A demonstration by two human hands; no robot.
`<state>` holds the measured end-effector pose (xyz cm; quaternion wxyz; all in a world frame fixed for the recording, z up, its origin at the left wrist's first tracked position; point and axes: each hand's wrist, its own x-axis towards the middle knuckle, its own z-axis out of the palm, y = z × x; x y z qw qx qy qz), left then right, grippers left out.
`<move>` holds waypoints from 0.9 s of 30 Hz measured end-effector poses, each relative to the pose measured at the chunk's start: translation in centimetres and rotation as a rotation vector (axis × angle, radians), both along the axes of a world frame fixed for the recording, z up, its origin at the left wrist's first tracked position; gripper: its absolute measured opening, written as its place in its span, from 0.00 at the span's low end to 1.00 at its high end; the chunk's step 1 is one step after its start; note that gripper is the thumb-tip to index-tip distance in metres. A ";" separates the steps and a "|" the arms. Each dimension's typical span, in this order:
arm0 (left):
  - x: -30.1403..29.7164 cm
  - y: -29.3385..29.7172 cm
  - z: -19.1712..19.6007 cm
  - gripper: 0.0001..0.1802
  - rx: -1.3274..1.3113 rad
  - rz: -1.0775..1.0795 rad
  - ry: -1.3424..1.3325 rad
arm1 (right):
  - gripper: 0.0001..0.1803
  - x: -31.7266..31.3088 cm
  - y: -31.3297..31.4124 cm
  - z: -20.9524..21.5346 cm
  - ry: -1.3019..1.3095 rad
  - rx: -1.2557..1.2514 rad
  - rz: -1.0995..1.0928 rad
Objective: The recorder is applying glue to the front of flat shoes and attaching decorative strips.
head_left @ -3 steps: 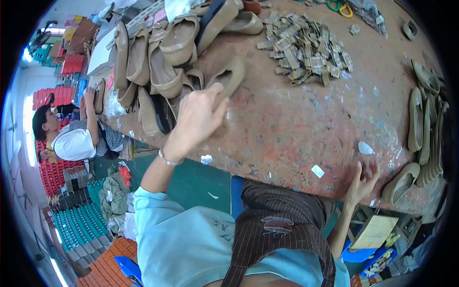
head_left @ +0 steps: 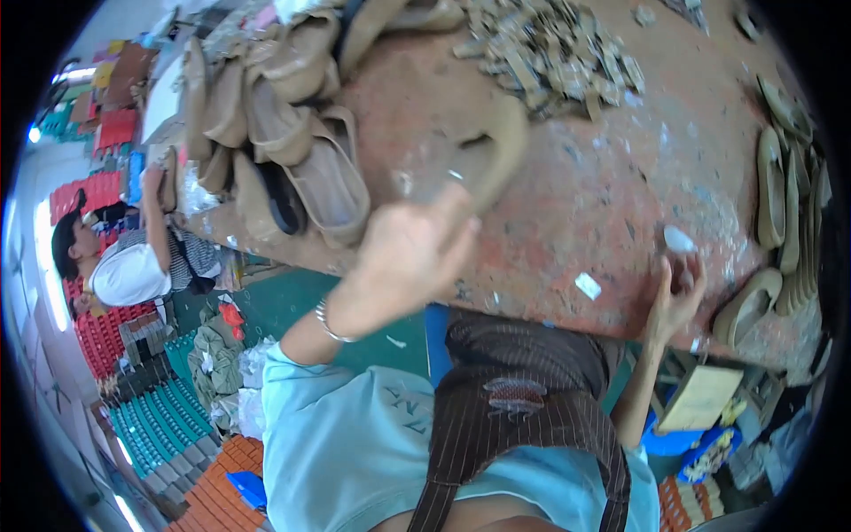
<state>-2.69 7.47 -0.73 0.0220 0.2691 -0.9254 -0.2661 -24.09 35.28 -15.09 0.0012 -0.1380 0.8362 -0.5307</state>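
The left hand (head_left: 412, 253) now grips the tan shoe upper (head_left: 483, 155), lifted closer; the right hand (head_left: 678, 293) stays open-fingered at the worktop (head_left: 603, 204) edge.

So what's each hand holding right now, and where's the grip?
Left hand grips a tan shoe upper by its near end. Right hand is at the table edge; any hold cannot be told.

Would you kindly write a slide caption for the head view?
Left hand grips a tan shoe upper over a worn red table; right hand rests at its edge.
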 end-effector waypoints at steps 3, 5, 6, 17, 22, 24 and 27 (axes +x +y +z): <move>0.9 8.2 -2.4 0.13 0.350 -0.187 -0.203 | 0.27 0.5 -0.7 -0.4 0.008 0.085 -0.026; 0.9 12.2 -5.0 0.15 0.459 -0.271 -0.275 | 0.22 0.4 -1.8 -0.2 0.058 0.109 0.006; 0.6 13.6 -6.1 0.16 0.501 -0.238 -0.234 | 0.19 0.3 -1.7 -0.2 0.059 0.096 0.001; -3.4 15.6 -10.7 0.28 1.782 0.814 0.764 | 0.10 0.3 -3.3 1.1 -0.106 -0.182 0.210; -5.4 14.3 -12.4 0.19 2.133 0.798 0.952 | 0.09 2.9 -3.3 2.5 -0.269 -0.158 0.453; -5.4 14.2 -12.4 0.19 2.084 0.644 0.964 | 0.10 3.1 -3.5 3.7 -0.035 0.139 0.538; -5.6 14.3 -12.3 0.17 2.039 0.618 0.939 | 0.12 2.6 -4.2 4.5 0.178 0.248 0.629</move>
